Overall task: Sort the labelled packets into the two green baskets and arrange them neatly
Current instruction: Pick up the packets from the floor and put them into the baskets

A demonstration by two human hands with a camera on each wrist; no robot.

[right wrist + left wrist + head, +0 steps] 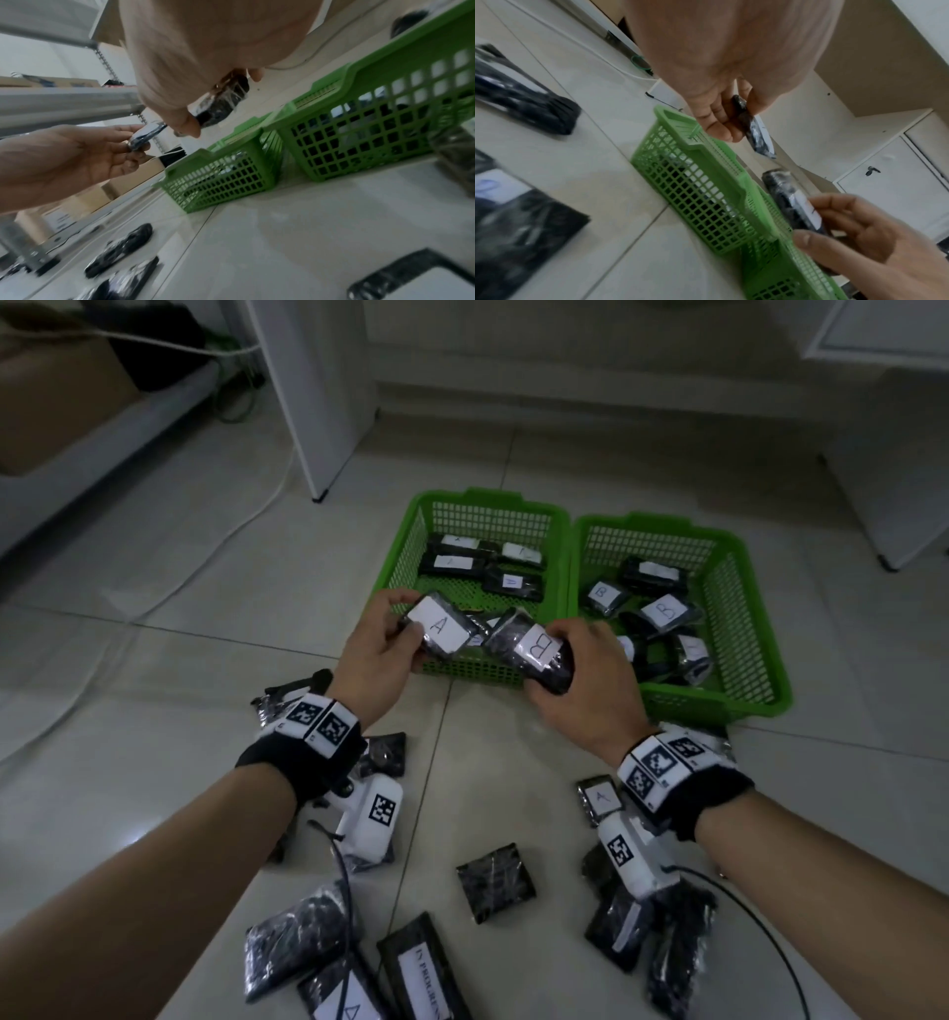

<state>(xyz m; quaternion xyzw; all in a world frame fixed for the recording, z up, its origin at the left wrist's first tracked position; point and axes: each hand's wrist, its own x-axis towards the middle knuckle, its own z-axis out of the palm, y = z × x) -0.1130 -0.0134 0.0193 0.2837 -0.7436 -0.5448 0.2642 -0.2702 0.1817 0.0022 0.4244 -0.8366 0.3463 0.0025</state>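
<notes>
1. Nearest, loose packets [495,883] lie scattered on the tiled floor [179,660]; several are cut off by the bottom edge, and one label reads only partly.
2. The left hand [377,647] pinches packet A [441,629] by its edge between thumb and fingers, above the near rim of the left basket [477,546].
3. The right hand [590,675] curls round packet B [534,654] (the fingers beneath it are hidden).
4. The right basket [739,629] holds packets marked B; the far labels in the left basket are too small to read.
</notes>
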